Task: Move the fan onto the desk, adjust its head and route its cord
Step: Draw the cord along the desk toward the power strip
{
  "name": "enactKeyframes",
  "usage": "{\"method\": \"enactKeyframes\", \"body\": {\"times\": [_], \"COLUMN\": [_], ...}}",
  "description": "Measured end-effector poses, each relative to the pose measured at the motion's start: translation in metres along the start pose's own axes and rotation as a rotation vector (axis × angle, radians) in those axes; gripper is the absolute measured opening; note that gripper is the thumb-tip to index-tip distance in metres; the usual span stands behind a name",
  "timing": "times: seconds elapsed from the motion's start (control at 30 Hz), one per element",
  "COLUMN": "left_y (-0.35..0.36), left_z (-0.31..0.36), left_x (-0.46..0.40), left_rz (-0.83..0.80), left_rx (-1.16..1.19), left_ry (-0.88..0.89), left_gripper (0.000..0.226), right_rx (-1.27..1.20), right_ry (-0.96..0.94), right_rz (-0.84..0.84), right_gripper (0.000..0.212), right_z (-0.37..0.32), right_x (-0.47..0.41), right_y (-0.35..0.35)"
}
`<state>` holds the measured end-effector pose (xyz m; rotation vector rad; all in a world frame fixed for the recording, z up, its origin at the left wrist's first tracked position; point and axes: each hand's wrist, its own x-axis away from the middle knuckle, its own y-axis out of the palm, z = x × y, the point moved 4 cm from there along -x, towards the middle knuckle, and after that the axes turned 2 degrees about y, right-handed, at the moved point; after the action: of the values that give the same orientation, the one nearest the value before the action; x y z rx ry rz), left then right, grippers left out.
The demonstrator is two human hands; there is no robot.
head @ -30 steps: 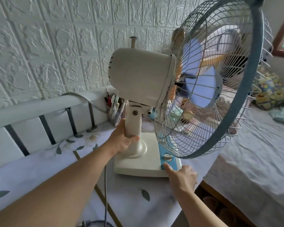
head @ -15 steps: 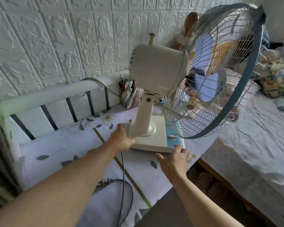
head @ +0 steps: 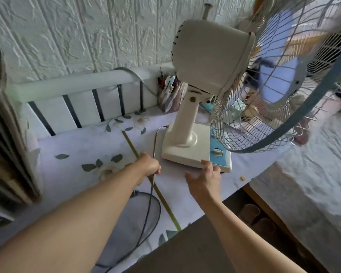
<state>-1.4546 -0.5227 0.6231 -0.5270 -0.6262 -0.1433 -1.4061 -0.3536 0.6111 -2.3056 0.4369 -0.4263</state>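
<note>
The cream fan (head: 209, 56) stands upright on the desk (head: 83, 146), which has a leaf-print cover. Its square base (head: 187, 152) carries a blue control panel with a knob, and its wire cage with blue blades faces right. A grey cord (head: 156, 140) leaves the back of the base, runs toward me and loops on the desk. My left hand (head: 149, 166) is closed around this cord just left of the base. With fingers spread, my right hand (head: 207, 178) touches the base's front edge.
A white rail with dark bars (head: 77, 95) backs the desk against the textured wall. A pen cup (head: 170, 95) stands behind the fan. Stacked books (head: 6, 134) sit at the left. A bed with a grey sheet (head: 307, 184) lies to the right, slippers (head: 252, 213) below.
My left hand left the fan's neck, dropped past the base and took hold of the cord. My right hand stayed at the base's front edge. The view pulled back.
</note>
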Motion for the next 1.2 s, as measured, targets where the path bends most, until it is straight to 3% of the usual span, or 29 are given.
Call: {"method": "enactKeyframes", "body": {"times": [0.1,0.3,0.47,0.63,0.8,1.0,1.1,1.2], "left_y": [-0.01,-0.064,-0.107,-0.126,-0.149,-0.169,-0.169,-0.166], "left_z": [-0.003,-0.001,0.001,0.002,0.01,-0.001,-0.007,-0.009], "left_x": [0.021,0.091,0.149,0.192,0.223,0.25,0.253,0.256], "left_rz": [0.008,0.087,0.225,0.247,0.268,0.28,0.301,0.315], "left_rx": [0.02,-0.004,-0.014,-0.113,-0.155,-0.157,-0.113,-0.026], "left_ry": [-0.001,0.012,0.029,0.075,0.173,0.221,0.216,0.236], "left_gripper": [0.028,0.016,0.015,0.006,0.016,0.013,0.012,0.013], "right_rx": [-0.048,-0.15,-0.139,-0.051,0.061,-0.08,-0.127,-0.028], "right_ry": [-0.031,-0.196,-0.327,-0.433,-0.63,-0.489,-0.523,-0.547], "right_rz": [-0.091,-0.23,-0.344,-0.405,-0.429,-0.444,-0.516,-0.593], "right_gripper": [0.048,0.031,0.037,0.039,0.041,0.024,0.017,0.032], "right_z": [-0.01,-0.069,-0.117,-0.153,-0.183,-0.193,-0.189,-0.187], "right_x": [0.007,0.034,0.069,0.099,0.128,0.143,0.149,0.158], "right_y": [-0.004,-0.015,-0.025,-0.026,-0.022,-0.031,-0.036,-0.035]}}
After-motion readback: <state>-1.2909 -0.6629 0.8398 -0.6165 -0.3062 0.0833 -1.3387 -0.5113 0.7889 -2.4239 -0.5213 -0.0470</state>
